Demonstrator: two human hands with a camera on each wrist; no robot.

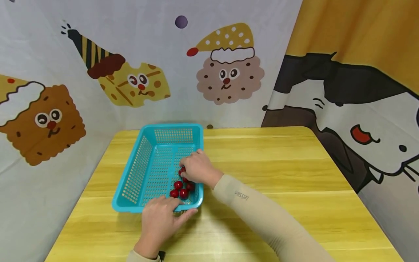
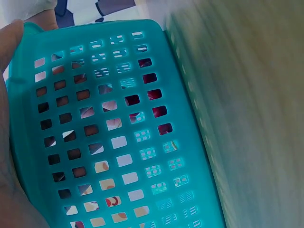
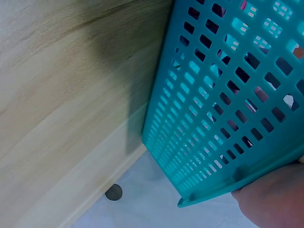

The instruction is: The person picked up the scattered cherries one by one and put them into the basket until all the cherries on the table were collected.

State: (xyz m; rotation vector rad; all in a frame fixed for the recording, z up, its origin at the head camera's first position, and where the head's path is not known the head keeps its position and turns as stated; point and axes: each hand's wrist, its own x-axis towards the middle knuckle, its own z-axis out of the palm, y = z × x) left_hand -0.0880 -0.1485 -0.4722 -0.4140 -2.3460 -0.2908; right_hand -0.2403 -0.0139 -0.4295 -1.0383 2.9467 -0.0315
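Observation:
A turquoise plastic basket [image 1: 131, 174] with slotted walls stands on the table. Several dark red cherries [image 1: 178, 185] lie together in its near right corner. My right hand [image 1: 198, 167] reaches in over the right rim, with cherries between its curled fingers and thumb; its palm side is hidden. At the near end, my left hand [image 1: 160, 218] grips the rim, fingers over the edge. Red fruit also shows through the holes of the near wall [image 2: 107, 128] in the left wrist view. The right wrist view has the basket's side wall [image 3: 209, 114] and part of the right hand [image 3: 275, 197].
The yellow wood-grain table [image 1: 278, 163] extends to the right of the basket. Behind it hangs a white cloth [image 1: 147, 36] printed with cartoon snacks. A cartoon-patterned curtain [image 1: 360, 72] borders the right side.

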